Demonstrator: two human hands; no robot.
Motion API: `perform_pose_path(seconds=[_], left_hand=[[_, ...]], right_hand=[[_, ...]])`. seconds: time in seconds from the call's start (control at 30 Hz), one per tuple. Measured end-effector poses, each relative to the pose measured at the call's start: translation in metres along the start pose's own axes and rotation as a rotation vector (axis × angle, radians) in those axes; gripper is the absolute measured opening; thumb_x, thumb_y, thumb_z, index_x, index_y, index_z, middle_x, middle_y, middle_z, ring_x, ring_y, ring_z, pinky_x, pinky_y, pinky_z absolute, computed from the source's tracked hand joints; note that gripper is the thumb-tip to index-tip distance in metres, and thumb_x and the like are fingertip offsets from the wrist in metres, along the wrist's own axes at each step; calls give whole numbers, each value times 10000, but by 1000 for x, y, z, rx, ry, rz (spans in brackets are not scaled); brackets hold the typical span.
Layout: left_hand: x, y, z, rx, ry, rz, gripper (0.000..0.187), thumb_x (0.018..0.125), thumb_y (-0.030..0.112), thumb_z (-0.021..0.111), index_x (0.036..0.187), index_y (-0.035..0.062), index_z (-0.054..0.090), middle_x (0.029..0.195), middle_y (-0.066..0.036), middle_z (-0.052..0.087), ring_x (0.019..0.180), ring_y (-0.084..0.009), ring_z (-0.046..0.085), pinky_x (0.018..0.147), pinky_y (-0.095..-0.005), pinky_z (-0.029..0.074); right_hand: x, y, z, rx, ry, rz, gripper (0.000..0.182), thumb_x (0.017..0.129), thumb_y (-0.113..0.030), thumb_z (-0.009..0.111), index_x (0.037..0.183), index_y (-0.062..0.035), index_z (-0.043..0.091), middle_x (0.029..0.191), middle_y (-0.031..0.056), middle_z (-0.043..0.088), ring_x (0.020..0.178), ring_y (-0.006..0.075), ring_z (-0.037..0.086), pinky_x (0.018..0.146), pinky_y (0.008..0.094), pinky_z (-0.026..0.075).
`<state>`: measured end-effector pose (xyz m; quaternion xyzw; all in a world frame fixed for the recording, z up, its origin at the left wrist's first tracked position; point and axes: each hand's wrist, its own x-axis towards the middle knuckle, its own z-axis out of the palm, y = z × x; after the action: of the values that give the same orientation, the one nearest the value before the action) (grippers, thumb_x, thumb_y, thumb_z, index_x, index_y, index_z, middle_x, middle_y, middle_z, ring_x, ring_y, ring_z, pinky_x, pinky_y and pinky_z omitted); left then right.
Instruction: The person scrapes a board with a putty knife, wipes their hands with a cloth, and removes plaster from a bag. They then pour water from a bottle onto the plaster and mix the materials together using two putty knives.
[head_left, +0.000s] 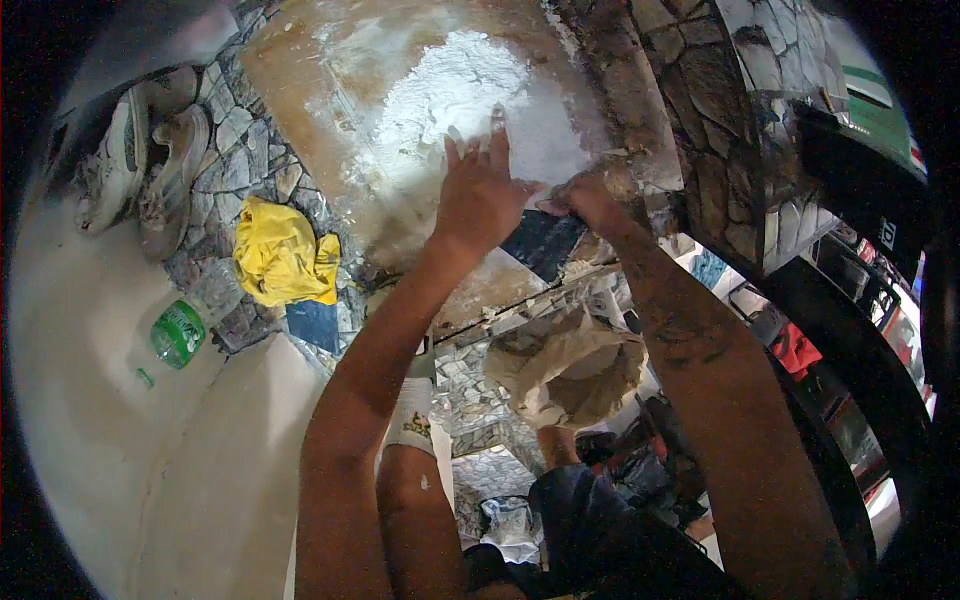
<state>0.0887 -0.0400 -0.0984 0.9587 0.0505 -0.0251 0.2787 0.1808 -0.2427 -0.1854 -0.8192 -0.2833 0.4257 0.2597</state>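
Note:
A heap of white powder (460, 85) lies spread over a worn brown board (290, 60). My left hand (480, 195) is open above the board, its fingers apart and the tips at the lower edge of the powder. Its thumb points toward my right hand (595, 203), which is closed at the top edge of a dark flat sheet (545, 243). That sheet rests at the board's near edge, between my two wrists. Its material cannot be made out.
A crumpled yellow cloth (285, 252) and a green-labelled plastic bottle (180, 333) lie left of the board. Worn shoes (175, 180) stand at the far left. An open paper bag (590, 370) sits below my hands. Stone-patterned steps (700, 90) rise at right.

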Motion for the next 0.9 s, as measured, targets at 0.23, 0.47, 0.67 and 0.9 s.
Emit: perform_pose_path(seconds=[0.23,0.47,0.67,0.9], left_hand=[[16,-4,1,62,27,-73,867,825,516,521,1341,-115,226,1354,-293,333,1211,-493,359,1066,-550,144],[14,0,-4,41,-40,-120,757,852,471,493,1321,-91,299,1276,-269,446,1251,-410,357,1080,-528,127],[7,-23,-35,400,-93,96,429,876,336,466,1073,-31,568,1136,-212,574,1218,-298,444,1109,-473,122],[4,-50,-57,557,-334,109,290,822,218,492,947,3,642,1044,-185,618,1158,-272,498,1118,-462,126]], right_hand=[[-6,-26,-3,439,149,159,366,587,-88,785,898,37,638,842,98,656,724,189,558,707,337,456],[-1,-14,1,272,94,161,374,590,-147,807,883,18,641,822,112,653,770,221,573,746,345,455],[1,-10,-1,215,76,113,363,600,-180,805,865,9,645,811,122,649,782,231,578,762,349,450],[1,-3,0,88,15,61,354,611,-218,803,845,-1,650,799,133,644,795,242,584,780,353,445]])
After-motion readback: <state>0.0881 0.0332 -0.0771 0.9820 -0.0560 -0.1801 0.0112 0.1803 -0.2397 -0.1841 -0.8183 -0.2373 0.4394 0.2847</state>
